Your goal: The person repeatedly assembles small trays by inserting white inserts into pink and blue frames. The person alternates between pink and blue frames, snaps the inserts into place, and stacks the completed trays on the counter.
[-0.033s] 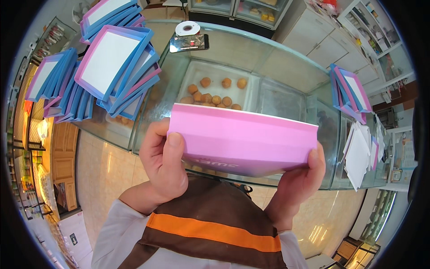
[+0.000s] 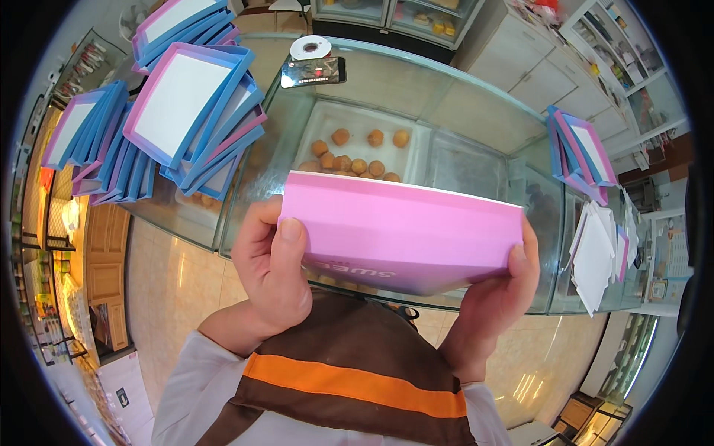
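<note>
The pink card (image 2: 401,230) is held up between the two hands, in front of the brown apron (image 2: 357,327), and from this viewpoint it covers the near part of the tray (image 2: 357,119) of brown balls (image 2: 376,137). The left hand (image 2: 274,275) has its grip closed to the card's thickness at the left end, thumb upright on the near face; the right hand (image 2: 497,301) pinches the right end, thumb along the face near the edge. The fingers behind the card are mostly hidden, so how hard they press cannot be told. To handle it well, both thumbs should press evenly and lie flat, since a fingertip dug in could dent the face. The top edge slopes down to the right in view, so matching the height of the two hands would probably help square it. The lower part curves away, and any bend is best eased along its whole length. The phone (image 2: 331,71) and the stacked boxes (image 2: 178,104) stand well apart from the card on the glass table (image 2: 282,123), leaving the wrists room to turn.
</note>
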Motion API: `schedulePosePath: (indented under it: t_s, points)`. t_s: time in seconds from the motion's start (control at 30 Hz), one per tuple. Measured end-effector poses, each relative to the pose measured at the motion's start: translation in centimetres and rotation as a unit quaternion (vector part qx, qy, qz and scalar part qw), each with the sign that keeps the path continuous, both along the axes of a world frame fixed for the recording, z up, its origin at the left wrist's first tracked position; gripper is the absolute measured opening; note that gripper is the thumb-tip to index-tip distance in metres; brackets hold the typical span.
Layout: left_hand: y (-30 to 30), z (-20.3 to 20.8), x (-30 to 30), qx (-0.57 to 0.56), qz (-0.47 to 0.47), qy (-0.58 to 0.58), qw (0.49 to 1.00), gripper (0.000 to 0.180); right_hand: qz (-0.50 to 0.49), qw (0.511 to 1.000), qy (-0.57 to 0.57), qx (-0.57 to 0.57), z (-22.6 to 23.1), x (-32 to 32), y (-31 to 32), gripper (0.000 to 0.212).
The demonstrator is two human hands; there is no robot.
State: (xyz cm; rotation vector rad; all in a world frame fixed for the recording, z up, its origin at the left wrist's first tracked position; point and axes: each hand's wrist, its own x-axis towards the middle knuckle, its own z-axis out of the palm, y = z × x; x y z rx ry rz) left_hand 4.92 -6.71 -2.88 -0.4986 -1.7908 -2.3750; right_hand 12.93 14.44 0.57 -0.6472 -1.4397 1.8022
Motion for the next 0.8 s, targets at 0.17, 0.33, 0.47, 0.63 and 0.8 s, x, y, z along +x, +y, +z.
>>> schedulePosePath:
  t_s: [0.17,0.33,0.47,0.63,0.8]
  points:
    - [1.1,0.8,-0.4,0.03,0.04,-0.056,0.997,0.019,0.016,0.999,0.041,-0.018,-3.7,0.8,1.5,0.022]
    - [0.6,0.3,-0.8,0.052,-0.016,-0.078,0.995,0.016,0.015,0.999,0.022,-0.021,-2.8,0.2,1.6,0.02]
    - [0.7,0.4,-0.7,0.055,-0.019,-0.081,0.995,0.014,0.041,0.998,0.039,-0.017,-3.2,0.6,2.2,0.019]
    - [0.3,1.2,-3.0,0.071,-0.068,-0.066,0.993,0.015,0.133,0.987,0.088,-0.032,-1.1,0.1,3.3,0.021]
    - [-5.8,-1.1,-9.5,-0.17,-0.356,0.079,0.915,0.011,0.446,0.865,-0.04,0.227,-2.5,0.2,9.5,0.009]
